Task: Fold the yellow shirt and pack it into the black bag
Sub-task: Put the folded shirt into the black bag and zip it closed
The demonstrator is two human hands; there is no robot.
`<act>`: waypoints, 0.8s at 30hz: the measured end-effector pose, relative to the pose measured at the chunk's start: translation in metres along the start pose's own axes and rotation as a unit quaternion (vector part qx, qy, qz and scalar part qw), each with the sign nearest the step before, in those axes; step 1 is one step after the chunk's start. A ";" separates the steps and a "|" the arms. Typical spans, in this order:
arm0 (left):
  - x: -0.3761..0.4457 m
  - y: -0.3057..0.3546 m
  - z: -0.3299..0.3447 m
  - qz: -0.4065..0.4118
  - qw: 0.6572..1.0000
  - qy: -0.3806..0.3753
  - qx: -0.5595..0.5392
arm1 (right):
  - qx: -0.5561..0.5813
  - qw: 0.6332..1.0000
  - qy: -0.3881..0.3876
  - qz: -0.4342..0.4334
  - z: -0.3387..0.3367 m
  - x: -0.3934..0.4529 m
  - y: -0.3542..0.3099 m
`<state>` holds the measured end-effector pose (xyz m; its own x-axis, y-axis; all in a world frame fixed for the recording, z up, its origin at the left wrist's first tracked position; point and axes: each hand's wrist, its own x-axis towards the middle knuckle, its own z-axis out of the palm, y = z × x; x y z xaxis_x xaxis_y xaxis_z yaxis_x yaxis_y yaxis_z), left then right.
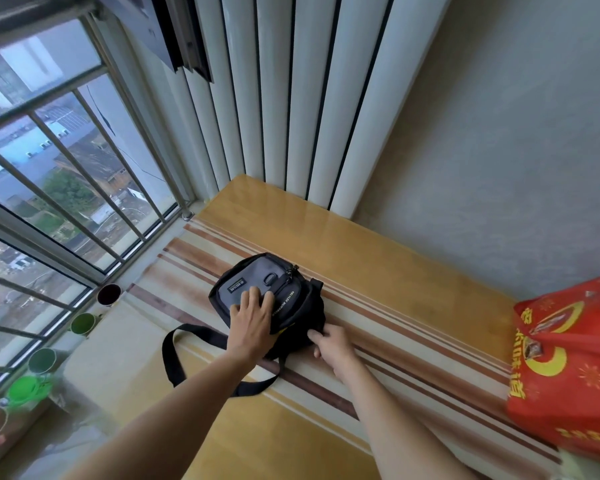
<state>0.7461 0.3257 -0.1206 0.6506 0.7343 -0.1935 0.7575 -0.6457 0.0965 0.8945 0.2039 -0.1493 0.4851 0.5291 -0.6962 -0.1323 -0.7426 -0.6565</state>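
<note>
1. Head view, the landmark: the black bag (274,299) lies on the striped mat (378,344) that covers the wooden tabletop (378,258). Its grey front panel faces up. Its shoulder strap (174,355) loops off the bag's near-left side.

2. Head view, the shirt: only a sliver of yellow shirt (280,331) shows, at the bag's near edge, between the two hands. The rest appears to be inside already, so packing looks nearly finished and closing the bag seems to be the step in hand.

3. Head view, the hands: the left hand (252,318) lies flat on the bag's grey panel, fingers spread and pressing down. The right hand (331,341) is at the bag's near-right corner, its fingers curled and pinching the black edge there (whether that is a zipper pull or just fabric is too small to tell).

4. Doing it well, as a judgement:
   - Keep the flat hand pressing so the bulge stays down and the opening's edges meet.
   - Tuck the yellow sliver in before drawing anything closed, or the cloth may catch in the teeth.
   - Pull along the bag's edge, not upward, so the bag does not slide on the mat.

5. Head view, surroundings: a red gift bag (568,368) stands well to the right of the black bag, and small cups (109,294) line the windowsill to its left.
</note>
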 end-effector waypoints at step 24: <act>0.019 0.011 0.029 0.130 0.984 -0.108 0.054 | -0.008 0.997 0.075 0.031 0.000 0.008 -0.009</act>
<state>0.7656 0.3267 -0.1518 0.7862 0.4873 -0.3799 0.5489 -0.8332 0.0671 0.8999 0.2147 -0.1490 0.6007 0.4162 -0.6826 -0.1515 -0.7791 -0.6084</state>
